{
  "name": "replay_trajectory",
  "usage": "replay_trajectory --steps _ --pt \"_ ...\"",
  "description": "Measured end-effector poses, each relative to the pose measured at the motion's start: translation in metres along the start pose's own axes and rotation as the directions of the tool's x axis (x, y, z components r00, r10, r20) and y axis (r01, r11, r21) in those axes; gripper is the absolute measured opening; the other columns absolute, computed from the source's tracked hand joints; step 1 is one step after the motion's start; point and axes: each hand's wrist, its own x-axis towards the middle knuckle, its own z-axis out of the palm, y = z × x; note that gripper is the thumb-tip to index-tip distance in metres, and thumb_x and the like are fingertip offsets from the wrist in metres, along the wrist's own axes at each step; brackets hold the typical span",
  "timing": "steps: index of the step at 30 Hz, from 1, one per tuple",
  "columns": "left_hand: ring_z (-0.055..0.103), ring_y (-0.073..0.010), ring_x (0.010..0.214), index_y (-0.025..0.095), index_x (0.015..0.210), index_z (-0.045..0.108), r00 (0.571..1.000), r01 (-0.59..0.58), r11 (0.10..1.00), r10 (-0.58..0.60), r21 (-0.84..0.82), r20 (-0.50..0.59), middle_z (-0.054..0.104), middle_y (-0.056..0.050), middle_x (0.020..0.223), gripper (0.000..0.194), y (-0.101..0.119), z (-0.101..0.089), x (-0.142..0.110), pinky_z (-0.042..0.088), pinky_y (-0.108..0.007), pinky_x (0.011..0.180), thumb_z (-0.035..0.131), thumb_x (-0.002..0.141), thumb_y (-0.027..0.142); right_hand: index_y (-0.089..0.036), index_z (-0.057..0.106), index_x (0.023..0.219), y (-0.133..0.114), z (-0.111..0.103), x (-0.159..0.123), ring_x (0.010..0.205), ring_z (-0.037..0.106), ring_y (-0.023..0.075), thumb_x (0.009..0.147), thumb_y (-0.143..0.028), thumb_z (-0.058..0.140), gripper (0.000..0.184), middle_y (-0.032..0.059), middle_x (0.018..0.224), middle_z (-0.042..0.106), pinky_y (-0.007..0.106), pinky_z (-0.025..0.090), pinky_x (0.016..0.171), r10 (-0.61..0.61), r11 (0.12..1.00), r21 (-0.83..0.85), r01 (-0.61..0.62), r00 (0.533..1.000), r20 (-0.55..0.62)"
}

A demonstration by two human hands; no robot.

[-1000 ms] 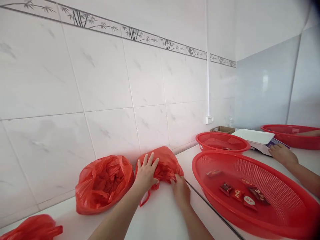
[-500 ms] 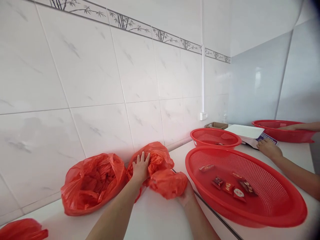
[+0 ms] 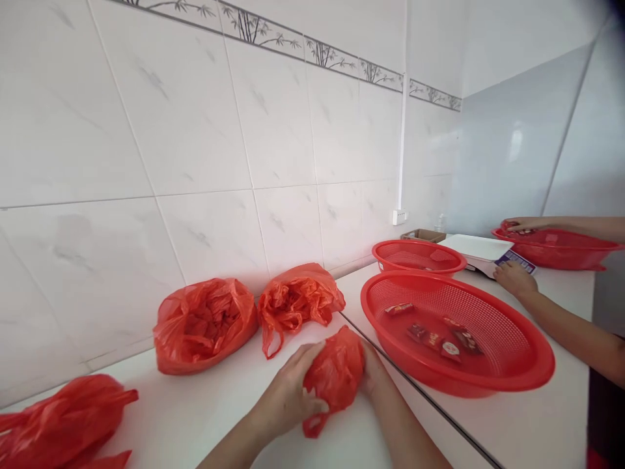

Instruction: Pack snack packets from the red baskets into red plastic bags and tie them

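A bunched red plastic bag (image 3: 339,371) is held between my two hands over the white table. My left hand (image 3: 295,391) grips its left side, fingers behind and thumb in front. My right hand (image 3: 372,368) wraps the right side, with its fingers mostly hidden behind the plastic. Beyond them, against the wall, a red bag with crumpled handles (image 3: 300,299) lies slumped. To its left stands a wide-mouthed red bag (image 3: 208,326) stuffed with crumpled red plastic. Another red bag (image 3: 73,417) lies at the lower left.
Right of my hands stands a large red basket (image 3: 512,378) with several small wrapped packets (image 3: 452,352). Behind it are a smaller red basket (image 3: 415,249), a cardboard box (image 3: 424,236) and a white scale (image 3: 478,247). A co-worker's hands (image 3: 516,279) are at the scale and a far basket (image 3: 561,254).
My left hand has come off the slumped bag by the wall onto the bunched bag, which is now nearer me. The co-worker's far hand has risen to the basket's left rim. The view has shifted.
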Motion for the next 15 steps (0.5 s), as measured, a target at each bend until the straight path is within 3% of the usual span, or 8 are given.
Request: replay_trajectory --steps 1,3,6,10,15 --pt "0.060 -0.0240 0.094 0.023 0.097 0.070 0.999 0.053 0.988 -0.053 -0.143 0.000 0.067 -0.005 0.105 0.040 0.000 0.003 -0.009 0.048 -0.033 0.083 0.072 0.058 0.014 -0.020 0.047 0.060 -0.001 -0.001 -0.004 0.048 0.047 0.0105 0.070 -0.034 0.070 0.029 -0.0047 0.052 0.052 0.024 0.041 0.049 0.031 1.000 -0.005 -0.031 0.999 -0.009" --pt "0.059 -0.0173 0.067 0.018 0.071 0.067 0.990 0.120 0.950 -0.136 -0.288 -0.038 0.065 -0.002 0.074 0.003 -0.001 0.003 -0.020 0.048 -0.028 0.065 0.065 0.070 0.021 -0.019 0.049 0.062 -0.007 -0.005 -0.011 0.049 0.048 0.0102 0.069 -0.034 0.072 0.028 -0.0042 0.054 0.054 0.024 0.041 0.049 0.073 0.997 -0.013 -0.074 0.997 -0.035" --pt "0.051 -0.0108 0.051 0.019 0.068 0.057 0.963 0.131 0.880 -0.222 -0.456 -0.151 0.058 0.003 0.059 0.021 -0.002 -0.010 -0.029 0.040 -0.022 0.052 0.061 0.079 0.036 -0.020 0.049 0.065 -0.020 -0.014 -0.012 0.043 0.044 0.0080 0.067 -0.033 0.074 0.028 -0.0059 0.051 0.051 0.021 0.038 0.043 0.072 0.996 -0.034 -0.077 0.991 -0.112" --pt "0.053 -0.0095 0.058 0.020 0.076 0.057 0.895 0.078 0.771 -0.334 -0.632 -0.297 0.060 0.003 0.068 0.022 -0.008 -0.031 -0.034 0.043 -0.021 0.058 0.058 0.081 0.041 -0.021 0.045 0.063 -0.025 -0.015 -0.009 0.033 0.026 0.0035 0.067 -0.033 0.075 0.033 -0.0117 0.041 0.035 0.016 0.027 0.035 0.019 0.995 -0.089 -0.034 0.985 -0.169" --pt "0.059 -0.0128 0.068 0.020 0.083 0.062 0.776 0.063 0.636 -0.516 -0.769 -0.363 0.065 0.000 0.080 0.018 -0.028 -0.031 -0.036 0.050 -0.027 0.069 0.065 0.071 0.034 -0.019 0.054 0.071 -0.014 0.014 -0.020 0.038 0.033 0.0045 0.070 -0.039 0.074 0.029 -0.0084 0.046 0.044 0.016 0.029 0.038 0.019 0.976 -0.215 -0.029 0.999 -0.050"
